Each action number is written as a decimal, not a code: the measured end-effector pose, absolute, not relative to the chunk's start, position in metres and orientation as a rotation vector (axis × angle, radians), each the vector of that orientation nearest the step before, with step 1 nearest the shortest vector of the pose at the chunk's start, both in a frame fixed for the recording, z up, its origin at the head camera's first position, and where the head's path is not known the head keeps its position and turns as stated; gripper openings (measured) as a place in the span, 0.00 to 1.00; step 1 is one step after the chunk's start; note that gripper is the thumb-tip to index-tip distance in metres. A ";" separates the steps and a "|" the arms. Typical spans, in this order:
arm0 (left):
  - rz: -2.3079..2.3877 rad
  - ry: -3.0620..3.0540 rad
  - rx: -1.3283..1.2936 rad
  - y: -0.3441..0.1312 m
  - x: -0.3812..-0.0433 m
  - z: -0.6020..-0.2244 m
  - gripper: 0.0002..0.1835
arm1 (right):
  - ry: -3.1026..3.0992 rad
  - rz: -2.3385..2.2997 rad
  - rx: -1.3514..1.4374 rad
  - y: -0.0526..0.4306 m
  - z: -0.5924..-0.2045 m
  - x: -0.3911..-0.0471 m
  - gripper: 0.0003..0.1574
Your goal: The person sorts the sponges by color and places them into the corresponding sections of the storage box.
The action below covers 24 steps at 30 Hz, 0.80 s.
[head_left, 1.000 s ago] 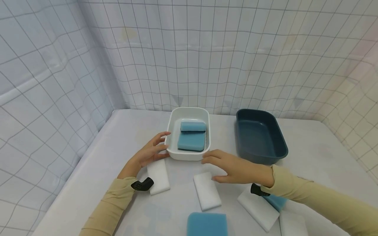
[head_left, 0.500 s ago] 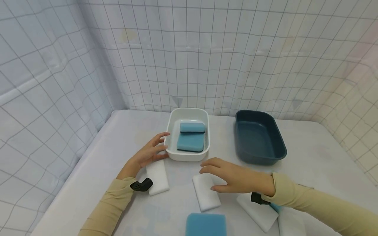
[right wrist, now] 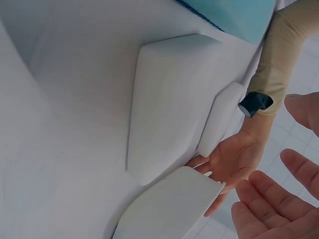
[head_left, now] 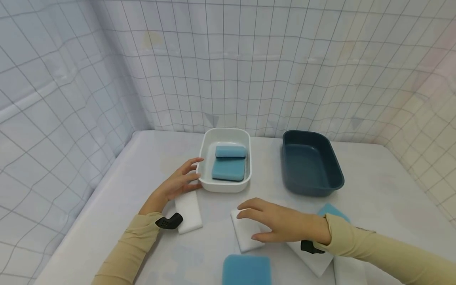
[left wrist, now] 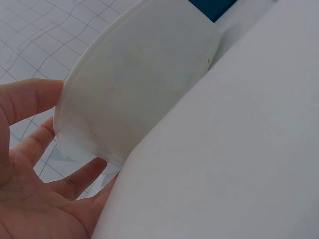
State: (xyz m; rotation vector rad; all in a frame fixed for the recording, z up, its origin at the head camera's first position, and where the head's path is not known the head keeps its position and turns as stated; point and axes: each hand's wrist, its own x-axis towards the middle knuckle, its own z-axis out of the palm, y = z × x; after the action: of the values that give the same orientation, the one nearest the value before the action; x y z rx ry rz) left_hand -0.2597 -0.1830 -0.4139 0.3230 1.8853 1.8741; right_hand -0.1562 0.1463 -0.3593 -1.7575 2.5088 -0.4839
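Observation:
A white rounded tub (head_left: 225,187) stands at the back middle. Two blue sponges lie in it: a flat one (head_left: 228,169) and one on its edge (head_left: 230,151). My left hand (head_left: 178,182) rests its spread, fairly straight fingers against the tub's left side and rim; in the left wrist view a fingertip touches the rim. My right hand (head_left: 274,219) hovers palm-down over a white sponge (head_left: 246,237), with fingers apart, nothing held and part of the sponge hidden. Beside my left wrist lies another white sponge (head_left: 189,212).
A dark blue tub (head_left: 310,164) stands to the right of the white one. A blue sponge (head_left: 246,269) lies at the front. Under my right forearm are more white sponges (head_left: 313,259) and a blue one (head_left: 333,211). Gridded cloth walls (head_left: 228,79) enclose the table.
My right hand has drawn back from the white tub's front corner, toward me, over the white sponge. My left hand stays at the tub.

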 end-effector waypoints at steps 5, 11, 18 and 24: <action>1.875 1.884 0.322 -0.183 -0.260 -0.413 0.31 | 2.491 -0.471 -1.765 0.145 -0.359 -0.150 0.29; 1.879 1.878 0.323 -0.183 -0.261 -0.414 0.31 | 2.445 -0.495 -1.844 0.143 -0.363 -0.145 0.28; 1.873 1.886 0.333 -0.180 -0.260 -0.411 0.31 | 2.362 -0.473 -1.791 0.143 -0.363 -0.138 0.29; 1.872 1.880 0.317 -0.181 -0.260 -0.412 0.32 | 2.276 -0.440 -1.757 0.141 -0.364 -0.129 0.29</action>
State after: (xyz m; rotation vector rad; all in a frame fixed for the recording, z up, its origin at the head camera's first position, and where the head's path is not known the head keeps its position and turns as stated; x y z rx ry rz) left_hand -0.2595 -0.1809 -0.4116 0.3174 1.8802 1.8724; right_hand -0.1292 0.1405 -0.3640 -1.7566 2.2764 -0.4398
